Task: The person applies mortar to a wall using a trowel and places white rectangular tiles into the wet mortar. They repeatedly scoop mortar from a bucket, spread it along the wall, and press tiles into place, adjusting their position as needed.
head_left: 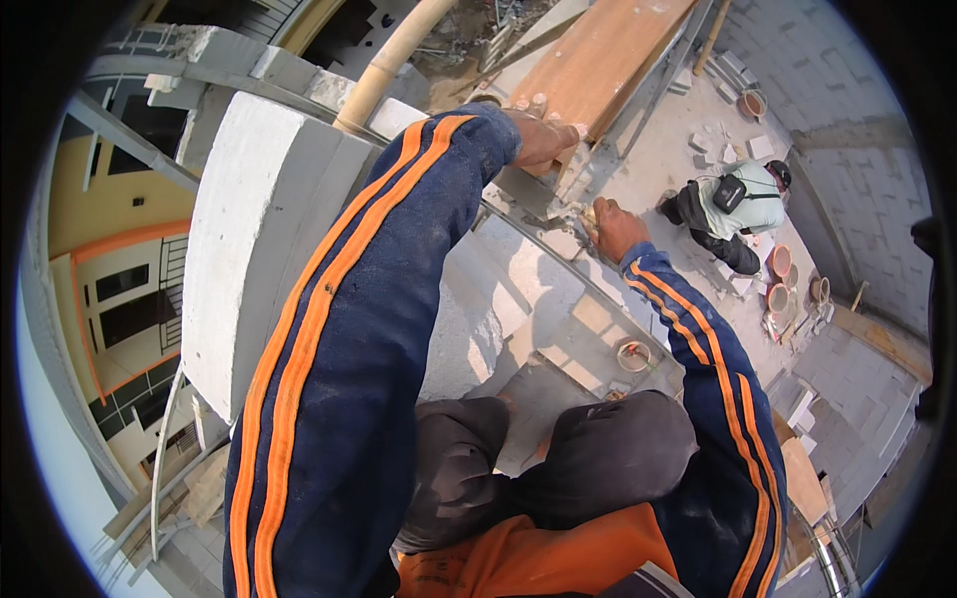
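Note:
My left hand is at the near end of a long brown wooden board, its fingers curled onto the board's end. To the right and a little nearer, my right hand is closed round the handle of what looks like a trowel. Its grey blade lies low beside the board's end, partly hidden by mortar. Lumps of wet grey mortar cling around the blade and the wall edge there. A pale block wall runs along my left forearm.
A bamboo pole slants past at the upper left. Far below on the right, a person bends over near several buckets and broken blocks. A small bucket stands below my right forearm. Grey block walls rise at the far right.

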The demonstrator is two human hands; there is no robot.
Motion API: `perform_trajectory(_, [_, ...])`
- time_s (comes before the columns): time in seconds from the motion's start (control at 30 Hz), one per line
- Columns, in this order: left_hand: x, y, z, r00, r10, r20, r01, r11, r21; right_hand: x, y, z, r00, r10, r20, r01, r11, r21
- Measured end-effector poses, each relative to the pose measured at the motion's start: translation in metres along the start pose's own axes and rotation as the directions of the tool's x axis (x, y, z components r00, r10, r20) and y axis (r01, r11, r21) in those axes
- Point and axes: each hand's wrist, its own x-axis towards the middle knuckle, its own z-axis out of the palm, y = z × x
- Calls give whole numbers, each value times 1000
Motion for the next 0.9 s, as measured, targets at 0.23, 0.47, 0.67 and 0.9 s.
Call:
perform_trajectory(0.23, [2,-7,-1,997,78,14,-77,994,-78,-2,-15,-13,992,97,-82,-96,995,16])
perform_trajectory(0.47, [-2,-3,-2,989,112,-96,-108,993,42,1,-23,-34,993,44,-109,-48,998,-39])
perform_trajectory(0.67, [-4,2,-1,1000,4,24,-4,1000,-15,2,-22,-35,965,-215,-149,219,976,5])
perform_trajectory(0.9, [-1,-9,3,996,17,-91,-22,998,-51,8,-10,-21,985,-92,-146,86,995,-47])
